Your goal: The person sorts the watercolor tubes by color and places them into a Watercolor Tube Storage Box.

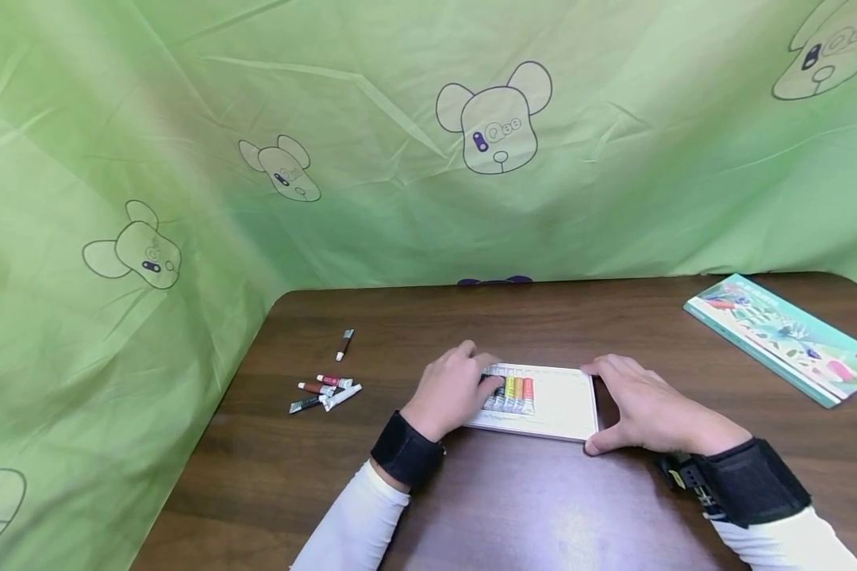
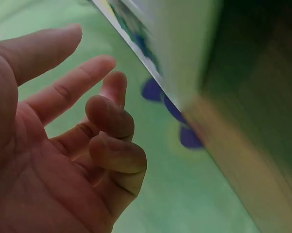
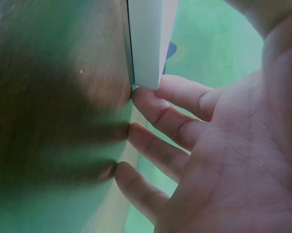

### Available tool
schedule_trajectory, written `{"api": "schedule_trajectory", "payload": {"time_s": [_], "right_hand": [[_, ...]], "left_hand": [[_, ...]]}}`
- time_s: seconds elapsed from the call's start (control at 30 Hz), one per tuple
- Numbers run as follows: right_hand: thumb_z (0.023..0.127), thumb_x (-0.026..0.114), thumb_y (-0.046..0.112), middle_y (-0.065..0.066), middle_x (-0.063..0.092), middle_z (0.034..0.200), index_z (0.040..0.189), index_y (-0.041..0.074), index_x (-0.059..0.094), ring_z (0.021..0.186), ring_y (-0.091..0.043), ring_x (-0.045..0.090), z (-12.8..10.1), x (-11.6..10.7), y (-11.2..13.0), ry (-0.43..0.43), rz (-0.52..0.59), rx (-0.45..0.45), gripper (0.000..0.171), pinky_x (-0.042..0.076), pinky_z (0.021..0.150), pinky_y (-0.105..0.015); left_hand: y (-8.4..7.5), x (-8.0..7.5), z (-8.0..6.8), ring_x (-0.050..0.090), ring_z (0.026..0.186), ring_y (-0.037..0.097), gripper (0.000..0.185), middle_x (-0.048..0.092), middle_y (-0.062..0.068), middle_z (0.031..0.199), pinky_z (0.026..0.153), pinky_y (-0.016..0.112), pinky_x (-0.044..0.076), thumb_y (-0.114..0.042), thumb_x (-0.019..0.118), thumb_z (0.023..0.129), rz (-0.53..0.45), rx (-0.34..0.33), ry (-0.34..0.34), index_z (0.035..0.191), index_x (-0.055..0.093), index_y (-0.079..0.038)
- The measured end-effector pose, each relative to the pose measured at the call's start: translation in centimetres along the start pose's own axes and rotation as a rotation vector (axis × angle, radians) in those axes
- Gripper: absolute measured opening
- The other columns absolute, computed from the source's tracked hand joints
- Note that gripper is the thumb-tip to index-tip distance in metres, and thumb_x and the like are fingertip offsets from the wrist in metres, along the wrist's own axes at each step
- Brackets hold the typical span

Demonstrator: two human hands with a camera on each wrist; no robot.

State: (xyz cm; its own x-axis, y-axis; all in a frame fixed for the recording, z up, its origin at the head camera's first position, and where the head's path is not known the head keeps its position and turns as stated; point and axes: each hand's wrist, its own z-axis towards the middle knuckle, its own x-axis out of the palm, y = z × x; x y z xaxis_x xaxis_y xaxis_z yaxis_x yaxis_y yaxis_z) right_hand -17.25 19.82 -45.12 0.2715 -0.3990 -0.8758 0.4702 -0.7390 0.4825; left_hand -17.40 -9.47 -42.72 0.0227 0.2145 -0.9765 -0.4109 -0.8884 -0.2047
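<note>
A shallow white tray (image 1: 563, 400) of small paint tubes (image 1: 510, 392) lies on the table. Several tubes with yellow, orange and red bands fill its left part, while its right part is bare white. My right hand (image 1: 639, 408) holds the right end, thumb at the near corner and index finger at the far one. In the right wrist view, fingertips meet the corner of the white tray (image 3: 146, 43). Over the left end hovers my left hand (image 1: 451, 392), its thumb overlapping the dark tubes. The left wrist view shows that hand's fingers (image 2: 70, 90) loosely bent, with nothing between them.
Several loose paint tubes (image 1: 334, 381) lie in a cluster at the left, with a dark tube (image 1: 345, 344) on its own behind them. A teal illustrated box (image 1: 793, 337) sits at the back right. Green printed cloth (image 1: 371, 159) hangs behind the brown table (image 1: 543, 507).
</note>
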Motion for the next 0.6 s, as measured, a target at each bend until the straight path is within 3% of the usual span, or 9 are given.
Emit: {"api": "schedule_trajectory", "payload": {"time_s": [0.13,0.3,0.43,0.6], "right_hand": [[0.063,0.095,0.059,-0.022,0.059,0.137,0.138,-0.001,0.054,0.128,-0.045,0.055,0.1,0.0,0.0,-0.004,-0.003,-0.003,0.105,0.046,0.100,-0.066],[0.063,0.095,0.059,-0.022,0.058,0.138,0.140,-0.001,0.054,0.129,-0.045,0.054,0.0,0.1,0.0,0.006,-0.003,0.006,0.106,0.045,0.100,-0.067],[0.063,0.095,0.060,-0.023,0.058,0.138,0.140,-0.001,0.053,0.129,-0.045,0.054,0.0,0.1,0.0,0.011,-0.003,0.010,0.107,0.045,0.100,-0.067],[0.063,0.095,0.059,-0.023,0.058,0.138,0.140,-0.001,0.054,0.129,-0.045,0.054,0.0,0.0,0.0,0.005,-0.008,0.005,0.106,0.045,0.100,-0.067]], "left_hand": [[2.6,-0.4,-0.4,0.070,0.094,0.020,0.031,0.072,0.006,0.112,0.078,0.038,0.060,-0.032,0.070,0.102,-0.025,-0.064,-0.038,0.127,0.076,-0.015],[6.9,-1.1,-0.6,0.074,0.101,0.029,0.025,0.074,0.011,0.116,0.085,0.048,0.061,-0.026,0.070,0.101,-0.012,-0.175,-0.070,0.121,0.078,-0.012],[10.8,-2.5,-0.9,0.074,0.104,0.035,0.021,0.074,0.013,0.115,0.086,0.052,0.060,-0.019,0.068,0.101,0.040,-0.287,-0.090,0.118,0.078,-0.011],[15.4,-4.3,-1.7,0.072,0.108,0.043,0.022,0.074,0.019,0.118,0.087,0.058,0.059,-0.015,0.066,0.101,0.020,-0.459,-0.113,0.118,0.077,-0.008]]}}
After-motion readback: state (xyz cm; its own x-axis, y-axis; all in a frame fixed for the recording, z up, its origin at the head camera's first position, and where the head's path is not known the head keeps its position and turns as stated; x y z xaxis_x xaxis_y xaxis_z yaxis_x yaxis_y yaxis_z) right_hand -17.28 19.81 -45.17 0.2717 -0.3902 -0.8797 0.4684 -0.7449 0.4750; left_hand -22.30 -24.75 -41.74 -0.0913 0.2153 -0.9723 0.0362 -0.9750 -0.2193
